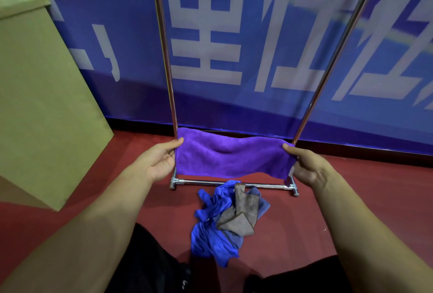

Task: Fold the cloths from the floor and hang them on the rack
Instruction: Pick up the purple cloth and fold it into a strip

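— Red flooring [304, 210] runs up to a dark skirting strip, and behind it stands a blue banner wall [234, 105] printed with large pale characters. What sits on the left?

— One big tan cardboard box [42, 95], resting on the floor against that wall. Ahead of the person stands the metal rack [169, 81]: two chrome uprights leaning apart in the wide lens, joined by a low crossbar just above the floor.

— And the cloths?

— One purple cloth [232, 159] is stretched flat between both hands, in front of the rack's lower part. The left hand [159, 159] pinches its left edge, thumb on top; the right hand [307, 166] has its grip closed on the right edge. Its bottom hem hangs just above the crossbar.

— Anything left on the floor?

— A heap lies beside the crossbar: a crumpled blue cloth [210, 234] with a brownish-grey cloth [241, 217] on top. Possibly a paler blue piece lies beneath; the folds make it hard to tell.
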`<action>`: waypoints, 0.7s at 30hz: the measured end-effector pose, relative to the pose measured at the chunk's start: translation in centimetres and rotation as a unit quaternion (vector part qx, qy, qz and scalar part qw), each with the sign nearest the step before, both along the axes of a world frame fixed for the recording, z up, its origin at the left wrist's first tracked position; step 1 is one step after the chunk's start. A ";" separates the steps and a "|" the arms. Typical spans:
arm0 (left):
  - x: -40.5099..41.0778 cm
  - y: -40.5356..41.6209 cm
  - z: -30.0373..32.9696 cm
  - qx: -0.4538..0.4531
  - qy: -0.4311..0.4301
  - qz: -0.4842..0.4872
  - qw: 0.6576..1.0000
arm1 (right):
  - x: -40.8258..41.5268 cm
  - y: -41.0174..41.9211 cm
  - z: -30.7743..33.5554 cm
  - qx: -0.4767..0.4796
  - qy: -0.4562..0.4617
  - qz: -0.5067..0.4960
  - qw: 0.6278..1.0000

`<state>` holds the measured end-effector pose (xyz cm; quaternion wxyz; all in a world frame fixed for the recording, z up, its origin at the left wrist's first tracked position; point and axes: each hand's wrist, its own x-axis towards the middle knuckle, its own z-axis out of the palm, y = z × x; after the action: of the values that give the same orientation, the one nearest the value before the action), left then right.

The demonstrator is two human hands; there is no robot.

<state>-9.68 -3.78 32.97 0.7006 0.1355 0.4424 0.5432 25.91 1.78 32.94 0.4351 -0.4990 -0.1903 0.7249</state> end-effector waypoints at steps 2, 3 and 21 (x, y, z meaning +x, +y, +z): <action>0.0 0.1 -0.4 0.006 0.011 -0.009 1.000 | 0.1 0.1 -0.3 0.000 -0.018 0.022 1.000; 0.0 0.1 -0.5 0.010 0.018 -0.016 1.000 | 0.2 0.1 -0.4 0.003 -0.023 0.025 0.999; -0.5 0.2 -1.4 0.051 0.374 0.132 0.917 | -1.0 -0.8 -0.7 0.211 -0.346 -0.008 0.914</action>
<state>-10.22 -3.60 31.62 0.3979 0.3043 0.6578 0.5625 24.96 0.96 32.22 0.4428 -0.6164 -0.4737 0.4467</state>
